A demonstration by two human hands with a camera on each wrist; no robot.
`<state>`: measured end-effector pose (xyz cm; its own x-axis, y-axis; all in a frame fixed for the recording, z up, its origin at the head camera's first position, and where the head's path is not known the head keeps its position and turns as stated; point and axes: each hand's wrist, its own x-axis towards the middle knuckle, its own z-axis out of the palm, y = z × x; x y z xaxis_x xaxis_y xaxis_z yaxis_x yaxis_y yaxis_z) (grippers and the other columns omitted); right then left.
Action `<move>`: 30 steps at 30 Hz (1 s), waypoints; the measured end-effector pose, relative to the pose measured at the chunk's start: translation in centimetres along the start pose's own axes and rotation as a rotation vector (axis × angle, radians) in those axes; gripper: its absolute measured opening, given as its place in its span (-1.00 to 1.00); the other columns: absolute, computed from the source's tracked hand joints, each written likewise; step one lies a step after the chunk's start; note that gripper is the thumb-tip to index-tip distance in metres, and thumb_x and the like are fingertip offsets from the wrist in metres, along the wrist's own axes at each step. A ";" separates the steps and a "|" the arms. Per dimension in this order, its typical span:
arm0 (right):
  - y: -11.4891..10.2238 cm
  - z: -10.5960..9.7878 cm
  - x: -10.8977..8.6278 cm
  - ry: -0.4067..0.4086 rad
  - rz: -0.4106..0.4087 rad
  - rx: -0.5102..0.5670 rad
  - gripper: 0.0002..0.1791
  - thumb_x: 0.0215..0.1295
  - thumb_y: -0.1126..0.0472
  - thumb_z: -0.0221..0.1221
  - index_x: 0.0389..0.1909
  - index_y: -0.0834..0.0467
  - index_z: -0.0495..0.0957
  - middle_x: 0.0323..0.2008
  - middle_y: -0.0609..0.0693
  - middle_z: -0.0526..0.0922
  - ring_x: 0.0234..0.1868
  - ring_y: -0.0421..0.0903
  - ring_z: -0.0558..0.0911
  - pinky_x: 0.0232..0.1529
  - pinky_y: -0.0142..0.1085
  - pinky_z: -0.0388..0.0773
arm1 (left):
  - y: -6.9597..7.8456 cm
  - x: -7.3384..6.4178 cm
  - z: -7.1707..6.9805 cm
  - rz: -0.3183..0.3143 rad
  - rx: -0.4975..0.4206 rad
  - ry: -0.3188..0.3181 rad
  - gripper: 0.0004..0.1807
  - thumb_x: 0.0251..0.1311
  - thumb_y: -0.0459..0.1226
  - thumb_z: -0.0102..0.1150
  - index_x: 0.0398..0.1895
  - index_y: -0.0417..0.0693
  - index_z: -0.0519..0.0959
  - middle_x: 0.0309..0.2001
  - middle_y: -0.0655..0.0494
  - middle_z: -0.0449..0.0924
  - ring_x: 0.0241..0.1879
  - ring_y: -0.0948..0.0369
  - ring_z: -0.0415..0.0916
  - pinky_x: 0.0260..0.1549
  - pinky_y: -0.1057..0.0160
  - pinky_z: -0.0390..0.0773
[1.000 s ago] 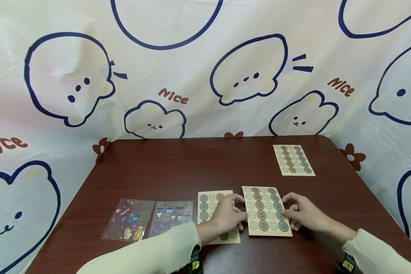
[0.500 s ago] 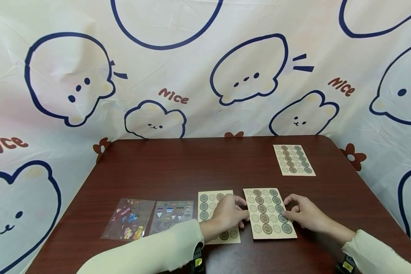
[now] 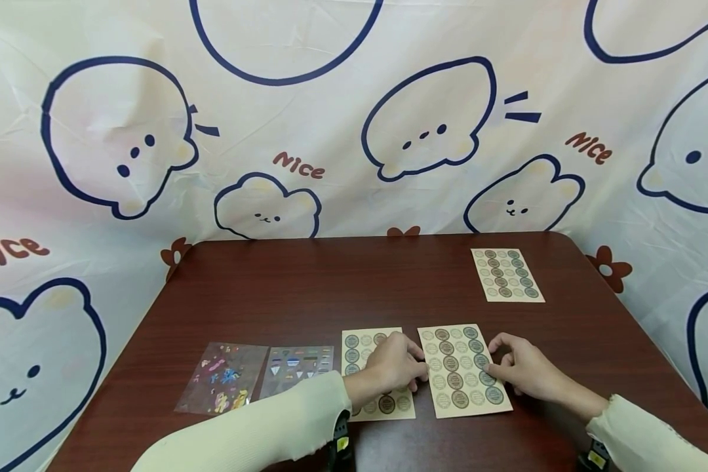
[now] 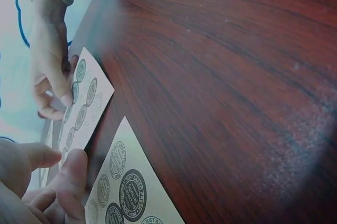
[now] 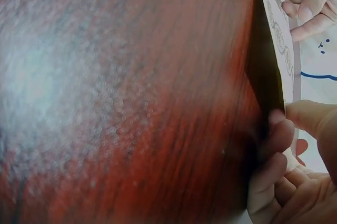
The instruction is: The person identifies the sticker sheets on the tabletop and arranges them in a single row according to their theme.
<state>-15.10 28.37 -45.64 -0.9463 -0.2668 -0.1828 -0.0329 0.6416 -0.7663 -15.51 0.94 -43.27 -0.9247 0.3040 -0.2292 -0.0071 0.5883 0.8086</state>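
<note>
In the head view, a cream sheet of round stickers [image 3: 463, 362] stands between both hands, slightly raised off the table. My right hand [image 3: 522, 367] pinches its right edge, thumb on the printed face and fingers behind, as the right wrist view shows. My left hand [image 3: 392, 364] holds the opposite edge between thumb and forefinger, seen close in the left wrist view. Beneath the left hand lies a second round-sticker sheet [image 3: 351, 341], partly covered by that hand; its corner [image 4: 132, 195] fills the bottom of the left wrist view.
A third round-sticker sheet [image 3: 505, 275] lies at the back right of the dark wooden table [image 3: 330, 282]. On the left are a clear sheet of colourful cartoon stickers [image 3: 221, 377] and a greyish sticker sheet [image 3: 297, 367]. A patterned cloth [image 3: 342, 131] hangs behind the table.
The held sheet has shifted slightly right and toward me over the past second, its lower edge tipping down. Both hands have moved only a little with it.
</note>
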 end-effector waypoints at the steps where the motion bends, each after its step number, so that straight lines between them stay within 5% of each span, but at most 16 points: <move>1: 0.0 0.0 0.0 0.000 0.000 0.000 -0.60 0.25 0.18 0.36 -0.07 0.29 0.40 -0.75 -0.10 0.41 -0.82 -0.24 0.38 -0.76 -0.33 0.36 | 0.0 0.0 0.0 0.000 0.003 0.000 -0.81 0.04 -0.37 0.36 -0.23 -0.15 0.72 -0.69 0.14 0.68 -0.76 0.27 0.58 -0.58 0.35 0.44; 15: -0.5 0.6 0.0 0.069 0.065 -0.094 -0.65 0.21 0.20 0.37 -0.13 0.19 0.41 -0.78 -0.09 0.40 -0.82 -0.20 0.38 -0.77 -0.35 0.34 | 0.0 -0.2 -0.3 0.066 0.093 -0.069 -0.61 0.14 -0.32 0.35 0.07 -0.22 0.67 -0.63 0.18 0.70 -0.71 0.25 0.61 -0.52 0.36 0.49; 30: -0.6 0.8 -0.1 0.096 0.069 -0.132 -0.63 0.20 0.19 0.38 -0.14 0.16 0.38 -0.77 -0.10 0.39 -0.82 -0.14 0.42 -0.75 -0.29 0.39 | 0.0 -0.5 -0.4 0.086 0.132 -0.070 -0.57 0.12 -0.34 0.40 0.09 -0.21 0.65 -0.62 0.19 0.71 -0.72 0.27 0.60 -0.52 0.38 0.48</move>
<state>-14.76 27.38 -45.65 -0.9739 -0.1531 -0.1676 -0.0029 0.7467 -0.6652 -15.23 0.45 -42.96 -0.8910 0.4063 -0.2028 0.1256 0.6496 0.7498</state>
